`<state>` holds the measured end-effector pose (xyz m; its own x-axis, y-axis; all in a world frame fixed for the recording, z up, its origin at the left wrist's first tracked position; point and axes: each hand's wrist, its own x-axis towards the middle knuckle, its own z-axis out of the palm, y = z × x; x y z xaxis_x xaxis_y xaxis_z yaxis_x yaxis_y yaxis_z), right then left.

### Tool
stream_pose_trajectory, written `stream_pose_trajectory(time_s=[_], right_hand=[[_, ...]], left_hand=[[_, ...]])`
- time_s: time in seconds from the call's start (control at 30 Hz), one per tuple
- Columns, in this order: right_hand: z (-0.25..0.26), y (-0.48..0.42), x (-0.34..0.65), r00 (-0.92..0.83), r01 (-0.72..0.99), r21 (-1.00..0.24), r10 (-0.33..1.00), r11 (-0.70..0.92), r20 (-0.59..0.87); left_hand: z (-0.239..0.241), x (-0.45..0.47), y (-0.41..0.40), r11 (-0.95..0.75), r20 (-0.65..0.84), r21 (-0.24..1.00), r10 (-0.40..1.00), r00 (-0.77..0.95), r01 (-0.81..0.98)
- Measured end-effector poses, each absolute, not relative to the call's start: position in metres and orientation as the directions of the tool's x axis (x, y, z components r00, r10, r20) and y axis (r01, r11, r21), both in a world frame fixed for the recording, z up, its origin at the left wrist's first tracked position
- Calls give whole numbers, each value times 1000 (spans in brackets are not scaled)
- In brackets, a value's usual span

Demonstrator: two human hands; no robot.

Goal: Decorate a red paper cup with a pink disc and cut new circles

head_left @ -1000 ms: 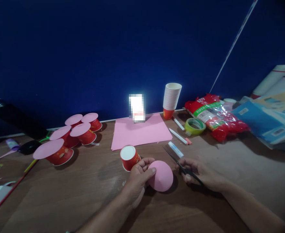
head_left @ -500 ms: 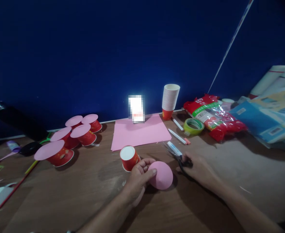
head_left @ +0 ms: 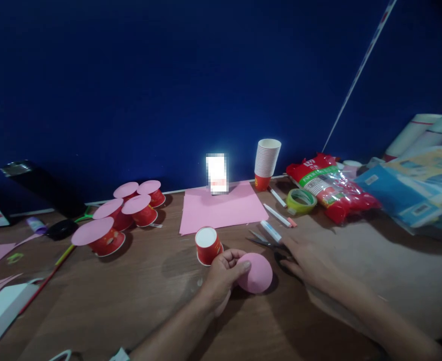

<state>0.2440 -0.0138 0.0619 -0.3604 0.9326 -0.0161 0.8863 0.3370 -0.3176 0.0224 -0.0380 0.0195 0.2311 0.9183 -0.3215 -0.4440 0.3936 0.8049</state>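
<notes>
Between thumb and fingers, my left hand (head_left: 228,276) pinches the edge of a pink paper circle (head_left: 257,273). Just behind it, an upside-down red paper cup (head_left: 206,245) stands on the table with its white base up. My right hand (head_left: 307,260) is spread over the black handles of the scissors (head_left: 266,242), thumb and index finger apart. The scissors lie on the table, blades apart and pointing left. A white glue stick (head_left: 271,231) lies behind them, its near end close to my right fingertips; whether they touch it I cannot tell.
Several upside-down red cups topped with pink circles (head_left: 93,231) stand left. Pink paper sheets (head_left: 223,210) lie at the back beside a cup stack (head_left: 268,163). Green tape (head_left: 301,200), markers (head_left: 277,215) and a red cup package (head_left: 329,185) are right.
My right fingers have come out of the scissors' handles, and the scissors now rest on the table. My left hand still holds the pink circle. The view has shifted slightly.
</notes>
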Motion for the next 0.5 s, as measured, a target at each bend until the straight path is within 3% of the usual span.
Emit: stream_pose_trajectory(time_s=[0.27,0.4,0.5], right_hand=[[63,-9,253,-487,854,-217,873,473,-13],[69,-12,248,-445,848,-335,895,411,-28],[69,-17,233,-415,725,-577,907,377,72]], left_hand=[[20,22,-39,384,-330,816,923,199,-432],[20,21,-40,378,-321,820,925,202,-430],[22,21,-40,367,-297,828,929,222,-424]])
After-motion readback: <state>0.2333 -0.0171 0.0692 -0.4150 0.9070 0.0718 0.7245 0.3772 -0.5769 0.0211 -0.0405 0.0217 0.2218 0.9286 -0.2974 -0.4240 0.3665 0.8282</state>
